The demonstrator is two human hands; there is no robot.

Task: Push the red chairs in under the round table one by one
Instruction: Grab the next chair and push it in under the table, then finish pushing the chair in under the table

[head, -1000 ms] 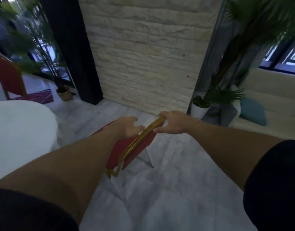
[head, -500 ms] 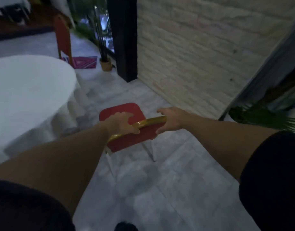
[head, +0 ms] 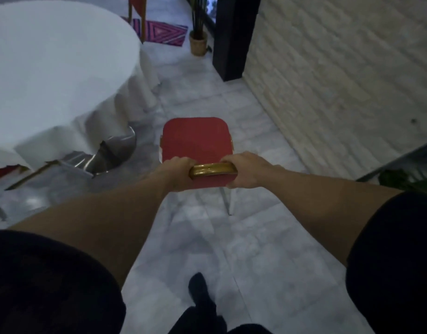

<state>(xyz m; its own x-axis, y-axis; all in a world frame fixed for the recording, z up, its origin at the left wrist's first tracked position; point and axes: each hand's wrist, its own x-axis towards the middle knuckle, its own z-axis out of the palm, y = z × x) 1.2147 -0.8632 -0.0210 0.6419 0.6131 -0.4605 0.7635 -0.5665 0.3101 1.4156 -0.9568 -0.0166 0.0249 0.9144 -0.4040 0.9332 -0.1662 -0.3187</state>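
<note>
A red chair (head: 195, 138) with a gold frame stands on the marble floor in front of me, its seat pointing away. My left hand (head: 178, 171) grips the left end of its gold top rail and my right hand (head: 246, 168) grips the right end. The round table (head: 50, 68), draped in a white cloth, stands to the left with its chrome base (head: 111, 153) showing. The chair is apart from the table, to the right of its base. A second red chair (head: 136, 10) stands beyond the table at the top. Part of another red chair (head: 5, 171) shows at the left edge.
A pale brick wall (head: 340, 68) runs along the right, with a black pillar (head: 234, 37) at its far end. A potted plant (head: 198, 42) and a pink patterned mat (head: 164, 32) lie beyond the table. Green leaves (head: 405, 179) show at the right. My dark foot (head: 200, 292) is below.
The view has swung left and down, so the table now fills the upper left. The chair has turned from tilted sideways to square in front of me. Both hands kept their grip.
</note>
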